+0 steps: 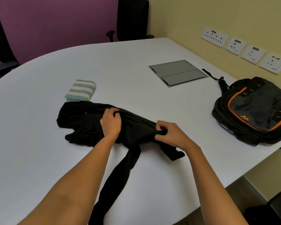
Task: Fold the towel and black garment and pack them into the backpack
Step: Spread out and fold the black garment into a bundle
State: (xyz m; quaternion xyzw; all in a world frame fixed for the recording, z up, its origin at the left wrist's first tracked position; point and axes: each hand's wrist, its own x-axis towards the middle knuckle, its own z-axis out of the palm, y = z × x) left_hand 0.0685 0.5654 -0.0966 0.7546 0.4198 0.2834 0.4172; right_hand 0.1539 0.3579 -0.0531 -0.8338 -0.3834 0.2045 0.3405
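White and broad, the counter carries the folded towel and the backpack far right, while both hands, left hand and right hand, pinch bunched folds of the black garment, whose trailing leg overhangs the near edge and could drag the fold askew.

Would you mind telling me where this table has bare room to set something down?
Bare table lies between the striped towel, the metal hatch and the backpack, and left of the black garment. The middle is crowded: the left hand and right hand grip the garment there.
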